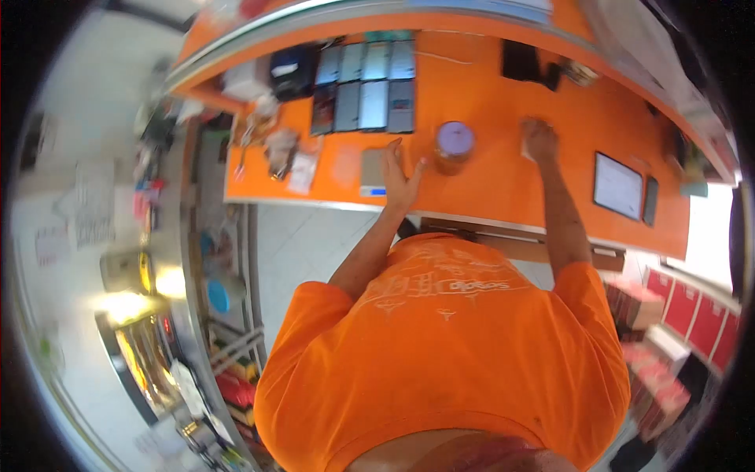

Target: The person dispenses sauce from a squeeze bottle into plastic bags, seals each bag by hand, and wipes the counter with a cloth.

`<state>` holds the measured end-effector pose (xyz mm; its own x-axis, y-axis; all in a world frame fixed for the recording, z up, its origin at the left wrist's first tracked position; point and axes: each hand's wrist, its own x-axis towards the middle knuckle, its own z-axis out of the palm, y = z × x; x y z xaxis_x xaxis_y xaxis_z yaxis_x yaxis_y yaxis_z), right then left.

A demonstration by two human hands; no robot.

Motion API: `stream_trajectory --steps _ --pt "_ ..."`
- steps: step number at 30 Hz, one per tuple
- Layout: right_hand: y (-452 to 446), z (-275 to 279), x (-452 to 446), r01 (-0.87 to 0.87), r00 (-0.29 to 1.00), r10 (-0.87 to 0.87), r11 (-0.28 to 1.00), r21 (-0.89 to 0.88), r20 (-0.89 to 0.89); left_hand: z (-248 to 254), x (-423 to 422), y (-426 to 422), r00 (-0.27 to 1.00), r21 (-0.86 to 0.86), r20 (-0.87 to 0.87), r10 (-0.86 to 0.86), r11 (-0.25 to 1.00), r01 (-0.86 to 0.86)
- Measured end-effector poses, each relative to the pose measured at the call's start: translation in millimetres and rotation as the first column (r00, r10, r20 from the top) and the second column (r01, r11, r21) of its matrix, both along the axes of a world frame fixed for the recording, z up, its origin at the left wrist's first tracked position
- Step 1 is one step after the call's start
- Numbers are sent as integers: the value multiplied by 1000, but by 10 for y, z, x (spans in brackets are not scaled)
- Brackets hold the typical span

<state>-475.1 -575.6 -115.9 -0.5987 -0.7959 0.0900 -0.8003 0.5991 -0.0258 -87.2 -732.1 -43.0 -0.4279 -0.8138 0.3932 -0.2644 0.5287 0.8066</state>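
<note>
A flat grey box point(373, 169) is set on the smooth orange table point(484, 86) by the left hand point(399, 182), whose fingers are spread wide. A round, purple-topped jar point(454, 145) is seen between the hands. The right hand point(540, 140) is blurred; its grip cannot be told. Shiny screens point(373, 104) are lined up behind, white tiles point(295, 240) below.

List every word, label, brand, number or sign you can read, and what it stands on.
None can be read with certainty.
Shirt: white lettering, too blurred.
Phones: any screen text too small.
Tablet: any screen text too small.
Grey device: blue patch, no number readable.
</note>
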Motion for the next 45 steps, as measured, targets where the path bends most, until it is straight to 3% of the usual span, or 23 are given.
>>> stream_trajectory --steps 2,4,6,7,9,11,13,16,19,22,24,25,26,27,28,29,32,35,38,40,42,44,45 --pt "-170 -131 -177 265 934 -193 938 -222 302 -73 359 -273 990 -29 58 130 991 -129" --pt "-166 119 5 168 978 -129 952 -254 163 -416 911 -701 963 -162 118 244 961 -224" --pt "-130 163 165 122 992 -119 810 -574 43 -535 1375 -969 829 -253 261 495 864 -436" --pt "-119 183 225 80 991 -130 699 -711 -17 -460 1530 -1081 805 -250 331 492 868 -428" --pt "-5 264 535 148 987 -150 660 -736 64 -369 1779 -1217 746 -235 474 467 884 -404" --pt "151 337 785 181 983 -136 645 -742 121 -673 1835 -1472 803 -104 563 196 981 -166" --pt "334 257 963 183 983 -99 653 -735 157 -513 1711 -1419 818 -228 564 114 973 21" --pt "546 357 1214 292 953 -126 625 -724 275 -604 1474 -1419 808 -275 537 243 956 -104" --pt "544 838 1525 343 936 -101 467 -815 337 -351 1383 -1412 755 -308 589 289 944 -121" --pt "504 1435 1852 344 926 10 395 -852 379 -70 1283 -1400 967 -464 128 219 875 -137" --pt "411 1843 2207 426 828 191 398 -813 527 516 1221 -1104 988 -633 76 134 772 -56" --pt "301 2021 2411 496 715 264 460 -737 647 718 1218 -961 996 -689 58 75 725 -15" --pt "169 2202 2627 549 577 325 525 -650 750 881 1213 -834 999 -741 42 16 672 21" --pt "36 2428 2827 502 425 316 698 -511 848 1025 1192 -735 999 -779 7 -45 626 34" --pt "-130 2577 3012 542 227 332 738 -402 916 1155 1178 -642 994 -815 -26 -104 578 39" --pt "-250 2657 3127 555 17 337 780 -289 941 1225 1184 -566 986 -849 -56 -160 527 37" --pt "-343 2482 3206 451 -196 351 861 -234 916 1284 1253 -487 980 -875 -15 -199 476 83" --pt "-321 2365 3180 272 99 445 848 -455 890 1250 1349 -467 982 -854 78 -170 498 154" --pt "-320 2271 3190 288 147 486 812 -507 862 1585 1271 -258 954 -614 281 -103 744 262" --pt "-300 2311 3269 289 165 460 823 -489 872 1517 1216 -212 918 -274 142 -371 876 397" --pt "-316 2354 3395 268 189 453 829 -490 871 1435 1159 -99 874 120 -87 -477 866 485" --pt "-327 2369 3512 229 219 463 831 -506 859 1379 1096 81 861 511 -318 -396 693 508" --pt "-322 2404 3527 249 177 434 848 -467 883 1388 1109 82 853 563 -338 -398 641 522"
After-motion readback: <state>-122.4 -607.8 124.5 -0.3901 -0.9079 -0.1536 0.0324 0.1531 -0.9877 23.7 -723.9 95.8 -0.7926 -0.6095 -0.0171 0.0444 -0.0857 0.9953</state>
